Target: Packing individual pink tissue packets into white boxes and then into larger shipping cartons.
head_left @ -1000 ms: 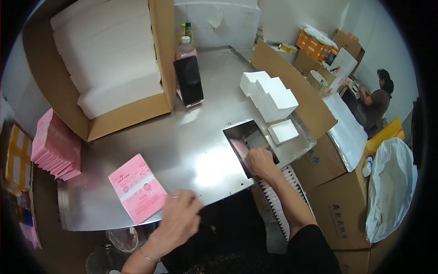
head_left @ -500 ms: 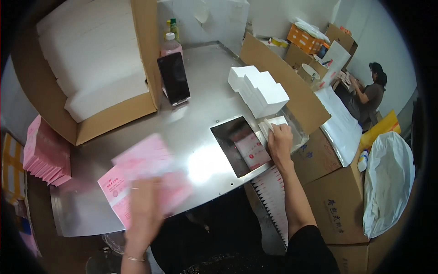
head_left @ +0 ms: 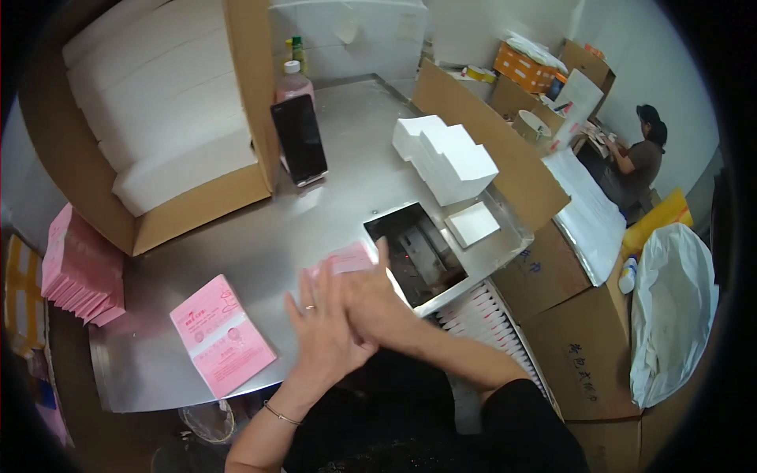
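Note:
My left hand [head_left: 325, 335] lies over a pink printed packet [head_left: 348, 258] with its fingers stretched out and apart. My right hand [head_left: 377, 303] crosses against it from the right, one finger pointing up beside the packet. Both hands are slightly blurred and cover most of the packet. Left of them a pile of flat pink printed wrappers [head_left: 223, 335] rests on the metal table [head_left: 150, 355]. Just right of my hands is a dark rectangular opening [head_left: 418, 256] in the tabletop. Beyond it sits a short white tissue stack [head_left: 473, 224].
Taller white tissue stacks [head_left: 449, 158] stand farther back. A phone [head_left: 300, 140] leans against a bottle [head_left: 293, 79]. At left are a carton [head_left: 201, 217] of white stacks and more pink wrappers [head_left: 79, 268]. Packets [head_left: 493, 323] fill a box below the table. Another person [head_left: 643, 158] sits far right.
My right hand has left the white stack and come left to the pink packet. My left hand moved right from the wrapper pile. The packet seen in the opening is gone from there.

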Demonstrator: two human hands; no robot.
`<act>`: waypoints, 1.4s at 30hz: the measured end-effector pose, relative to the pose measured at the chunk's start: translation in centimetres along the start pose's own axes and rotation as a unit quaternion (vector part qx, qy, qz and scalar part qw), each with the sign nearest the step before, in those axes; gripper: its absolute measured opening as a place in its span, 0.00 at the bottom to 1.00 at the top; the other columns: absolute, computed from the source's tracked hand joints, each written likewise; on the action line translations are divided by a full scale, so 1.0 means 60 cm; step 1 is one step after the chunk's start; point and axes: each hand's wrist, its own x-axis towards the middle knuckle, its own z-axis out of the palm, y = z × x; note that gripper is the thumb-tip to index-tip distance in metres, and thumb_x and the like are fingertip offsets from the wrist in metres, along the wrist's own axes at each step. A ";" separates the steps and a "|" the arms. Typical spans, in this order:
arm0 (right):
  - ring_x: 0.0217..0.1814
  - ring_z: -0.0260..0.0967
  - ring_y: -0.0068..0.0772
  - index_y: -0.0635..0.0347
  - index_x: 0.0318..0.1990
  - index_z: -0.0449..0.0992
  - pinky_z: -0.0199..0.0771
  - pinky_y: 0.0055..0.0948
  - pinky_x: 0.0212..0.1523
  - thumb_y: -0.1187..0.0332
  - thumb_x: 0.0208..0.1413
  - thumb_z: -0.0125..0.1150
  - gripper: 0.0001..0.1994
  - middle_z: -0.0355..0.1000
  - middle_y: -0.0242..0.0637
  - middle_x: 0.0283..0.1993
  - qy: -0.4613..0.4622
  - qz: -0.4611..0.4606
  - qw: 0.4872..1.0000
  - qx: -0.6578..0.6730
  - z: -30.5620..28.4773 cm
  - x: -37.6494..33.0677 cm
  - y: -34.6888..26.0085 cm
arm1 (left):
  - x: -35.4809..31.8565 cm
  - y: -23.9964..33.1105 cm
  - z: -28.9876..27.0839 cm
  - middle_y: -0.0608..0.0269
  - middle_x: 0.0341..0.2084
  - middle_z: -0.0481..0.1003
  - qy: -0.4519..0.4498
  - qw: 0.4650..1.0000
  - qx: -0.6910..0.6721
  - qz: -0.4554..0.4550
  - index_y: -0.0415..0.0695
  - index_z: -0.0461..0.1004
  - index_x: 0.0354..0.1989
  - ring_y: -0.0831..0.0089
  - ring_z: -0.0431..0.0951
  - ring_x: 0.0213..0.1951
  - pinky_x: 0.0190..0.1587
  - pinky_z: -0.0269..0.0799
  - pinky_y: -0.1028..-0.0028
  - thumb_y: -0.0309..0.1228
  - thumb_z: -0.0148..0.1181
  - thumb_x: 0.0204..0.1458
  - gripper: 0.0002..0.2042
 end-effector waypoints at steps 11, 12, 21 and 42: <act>0.43 0.67 0.45 0.60 0.37 0.77 0.65 0.45 0.45 0.66 0.58 0.61 0.07 0.69 0.42 0.38 0.159 0.283 0.895 -0.306 -0.071 -0.119 0.233 | 0.003 0.004 -0.027 0.50 0.45 0.70 -0.053 0.994 0.072 -0.062 0.48 0.74 0.57 0.53 0.68 0.45 0.42 0.60 0.58 0.57 0.64 0.47 0.33; 0.43 0.67 0.45 0.60 0.37 0.77 0.65 0.45 0.45 0.66 0.58 0.61 0.07 0.69 0.42 0.38 0.159 0.281 0.895 -0.307 -0.070 -0.130 0.246 | 0.006 0.004 -0.034 0.50 0.42 0.69 -0.054 0.995 0.081 -0.037 0.45 0.74 0.55 0.54 0.68 0.42 0.41 0.60 0.59 0.63 0.64 0.45 0.37; 0.42 0.67 0.45 0.62 0.32 0.78 0.67 0.44 0.41 0.69 0.58 0.59 0.06 0.69 0.41 0.35 0.241 0.243 0.915 -0.213 -0.070 -0.125 0.242 | -0.001 -0.012 -0.020 0.51 0.41 0.70 -0.017 0.996 0.081 0.032 0.43 0.75 0.43 0.58 0.67 0.39 0.37 0.62 0.62 0.51 0.65 0.51 0.23; 0.51 0.73 0.53 0.65 0.50 0.76 0.53 0.74 0.66 0.70 0.52 0.58 0.17 0.72 0.50 0.46 0.120 -0.148 0.980 -0.054 0.004 -0.106 -0.045 | -0.013 -0.034 -0.046 0.49 0.39 0.68 -0.033 0.998 -0.041 0.022 0.40 0.69 0.59 0.51 0.71 0.40 0.42 0.68 0.56 0.38 0.70 0.40 0.35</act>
